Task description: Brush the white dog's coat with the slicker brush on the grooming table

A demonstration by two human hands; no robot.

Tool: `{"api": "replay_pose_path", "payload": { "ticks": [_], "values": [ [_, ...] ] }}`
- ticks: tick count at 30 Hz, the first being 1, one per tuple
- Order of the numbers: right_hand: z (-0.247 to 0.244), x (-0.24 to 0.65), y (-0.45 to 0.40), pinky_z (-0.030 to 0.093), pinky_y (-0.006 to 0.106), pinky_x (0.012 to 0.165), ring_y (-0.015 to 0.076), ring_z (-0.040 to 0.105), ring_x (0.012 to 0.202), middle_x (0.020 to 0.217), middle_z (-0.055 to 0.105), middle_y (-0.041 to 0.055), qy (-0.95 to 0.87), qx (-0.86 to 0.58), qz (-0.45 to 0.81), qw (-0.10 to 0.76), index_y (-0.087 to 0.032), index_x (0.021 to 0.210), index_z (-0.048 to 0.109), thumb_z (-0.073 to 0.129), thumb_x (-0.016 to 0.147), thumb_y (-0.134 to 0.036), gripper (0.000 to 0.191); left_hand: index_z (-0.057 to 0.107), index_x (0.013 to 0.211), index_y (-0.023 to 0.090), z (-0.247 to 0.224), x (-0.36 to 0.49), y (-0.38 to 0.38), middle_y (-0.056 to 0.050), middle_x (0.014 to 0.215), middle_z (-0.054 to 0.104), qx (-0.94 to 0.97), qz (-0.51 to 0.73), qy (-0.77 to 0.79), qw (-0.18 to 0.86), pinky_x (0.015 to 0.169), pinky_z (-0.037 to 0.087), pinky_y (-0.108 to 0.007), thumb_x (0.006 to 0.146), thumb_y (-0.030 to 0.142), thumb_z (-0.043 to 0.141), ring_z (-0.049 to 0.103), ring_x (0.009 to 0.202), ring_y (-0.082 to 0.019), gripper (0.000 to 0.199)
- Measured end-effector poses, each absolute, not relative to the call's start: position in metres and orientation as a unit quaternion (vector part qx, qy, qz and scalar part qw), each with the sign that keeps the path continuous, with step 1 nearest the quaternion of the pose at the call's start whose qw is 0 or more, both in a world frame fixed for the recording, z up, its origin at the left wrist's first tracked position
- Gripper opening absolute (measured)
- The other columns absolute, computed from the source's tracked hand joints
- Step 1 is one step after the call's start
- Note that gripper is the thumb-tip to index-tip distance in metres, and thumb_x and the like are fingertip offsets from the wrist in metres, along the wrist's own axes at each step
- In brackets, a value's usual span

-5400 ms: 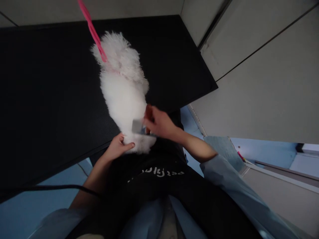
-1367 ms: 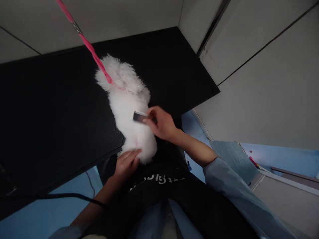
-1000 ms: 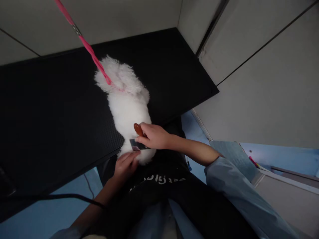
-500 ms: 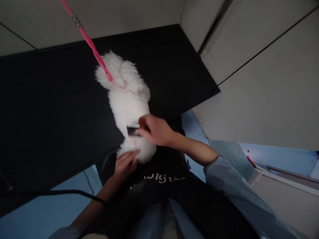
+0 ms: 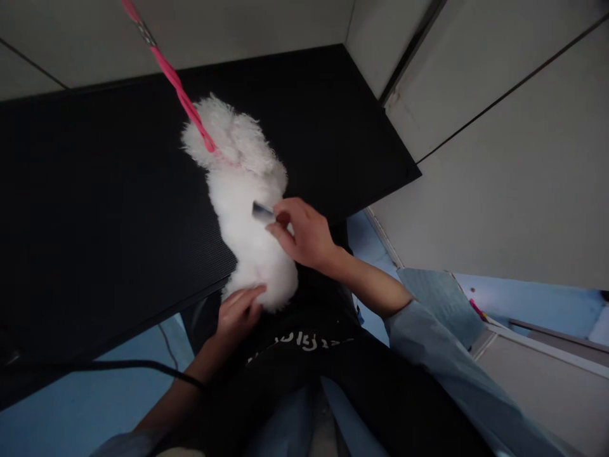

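A fluffy white dog (image 5: 247,197) is on the black ribbed table (image 5: 118,190), its head toward the far side and its rear at the near edge. A twisted pink cord (image 5: 174,79) runs from its neck to the upper left. My right hand (image 5: 304,231) is closed on a small comb (image 5: 263,212), whose dark and silvery end lies over the middle of the dog's back. My left hand (image 5: 239,311) rests at the dog's rump with bent fingers against the fur; whether they grip any of it is hidden.
Pale panels (image 5: 514,158) stand behind and to the right of the table. A black cable (image 5: 118,365) crosses the lower left. My black apron (image 5: 314,362) touches the near edge. Blue floor (image 5: 95,406) shows below.
My right hand has moved with the comb from near the dog's rump up to the middle of its back. My left hand and the dog have hardly moved.
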State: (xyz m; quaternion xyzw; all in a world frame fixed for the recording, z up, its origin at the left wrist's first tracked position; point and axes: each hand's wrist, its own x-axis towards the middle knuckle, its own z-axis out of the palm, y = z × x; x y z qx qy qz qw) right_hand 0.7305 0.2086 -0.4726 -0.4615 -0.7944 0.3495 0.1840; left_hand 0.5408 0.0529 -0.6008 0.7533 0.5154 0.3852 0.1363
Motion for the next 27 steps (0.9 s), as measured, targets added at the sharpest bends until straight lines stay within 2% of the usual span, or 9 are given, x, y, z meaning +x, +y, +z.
{"api": "replay_pose_path", "payload": {
  "ticks": [3, 4, 8, 12, 16, 21, 25, 27],
  "values": [
    [-0.475, 0.728, 0.208, 0.044, 0.028, 0.073, 0.0175, 0.061, 0.083, 0.088, 0.062, 0.0027, -0.811, -0.418, 0.395, 0.112, -0.018, 0.096, 0.056, 0.064, 0.094, -0.038, 0.021, 0.075, 0.099, 0.018, -0.603, 0.540, 0.052, -0.006, 0.090, 0.080, 0.752, 0.375, 0.522, 0.148, 0.076, 0.062, -0.027, 0.088, 0.011, 0.052, 0.076, 0.077, -0.018, 0.026],
    [-0.476, 0.727, 0.208, 0.043, 0.028, 0.072, 0.0174, 0.061, 0.081, 0.087, 0.062, 0.0027, -0.807, -0.428, 0.391, 0.111, -0.018, 0.096, 0.056, 0.063, 0.094, -0.038, 0.021, 0.075, 0.100, 0.018, -0.603, 0.540, 0.052, -0.006, 0.091, 0.080, 0.751, 0.372, 0.525, 0.149, 0.076, 0.062, -0.027, 0.088, 0.011, 0.052, 0.076, 0.078, -0.018, 0.027],
    [-0.477, 0.728, 0.206, 0.045, 0.028, 0.081, 0.0177, 0.062, 0.094, 0.100, 0.065, 0.0055, -0.800, -0.454, 0.339, 0.196, -0.019, 0.105, 0.056, 0.057, 0.098, -0.034, 0.017, 0.075, 0.101, 0.019, -0.604, 0.540, 0.053, -0.005, 0.089, 0.080, 0.753, 0.382, 0.518, 0.137, 0.074, 0.061, -0.025, 0.088, 0.009, 0.052, 0.076, 0.075, -0.016, 0.028],
    [-0.478, 0.728, 0.204, 0.043, 0.027, 0.071, 0.0169, 0.062, 0.081, 0.090, 0.065, 0.0031, -0.819, -0.408, 0.389, 0.107, -0.019, 0.094, 0.055, 0.063, 0.094, -0.037, 0.020, 0.076, 0.099, 0.019, -0.606, 0.539, 0.052, -0.006, 0.088, 0.080, 0.748, 0.382, 0.523, 0.147, 0.075, 0.062, -0.028, 0.089, 0.013, 0.052, 0.076, 0.077, -0.018, 0.026],
    [-0.484, 0.729, 0.205, 0.045, 0.028, 0.078, 0.0173, 0.063, 0.092, 0.100, 0.065, 0.0061, -0.794, -0.468, 0.341, 0.186, -0.018, 0.103, 0.054, 0.058, 0.097, -0.033, 0.017, 0.077, 0.098, 0.020, -0.607, 0.537, 0.052, -0.006, 0.090, 0.080, 0.732, 0.370, 0.549, 0.160, 0.074, 0.063, -0.028, 0.089, 0.013, 0.052, 0.076, 0.075, -0.017, 0.027],
    [-0.487, 0.732, 0.211, 0.045, 0.027, 0.071, 0.0165, 0.062, 0.079, 0.089, 0.065, 0.0031, -0.790, -0.452, 0.395, 0.123, -0.019, 0.096, 0.053, 0.060, 0.094, -0.037, 0.020, 0.076, 0.092, 0.018, -0.604, 0.539, 0.052, -0.006, 0.085, 0.080, 0.743, 0.370, 0.538, 0.147, 0.072, 0.063, -0.027, 0.090, 0.014, 0.052, 0.076, 0.073, -0.017, 0.025],
    [-0.487, 0.734, 0.215, 0.047, 0.029, 0.079, 0.0172, 0.064, 0.088, 0.099, 0.066, 0.0061, -0.760, -0.516, 0.336, 0.207, -0.018, 0.101, 0.053, 0.055, 0.097, -0.036, 0.018, 0.077, 0.093, 0.019, -0.604, 0.539, 0.051, -0.006, 0.087, 0.080, 0.738, 0.378, 0.542, 0.138, 0.073, 0.064, -0.028, 0.088, 0.012, 0.053, 0.077, 0.074, -0.017, 0.025],
    [-0.489, 0.733, 0.213, 0.046, 0.028, 0.075, 0.0171, 0.063, 0.083, 0.092, 0.065, 0.0036, -0.788, -0.466, 0.366, 0.167, -0.019, 0.097, 0.053, 0.060, 0.095, -0.039, 0.021, 0.077, 0.094, 0.019, -0.605, 0.537, 0.051, -0.006, 0.086, 0.080, 0.740, 0.378, 0.537, 0.144, 0.074, 0.064, -0.028, 0.088, 0.012, 0.053, 0.076, 0.074, -0.018, 0.026]
  ]
}}
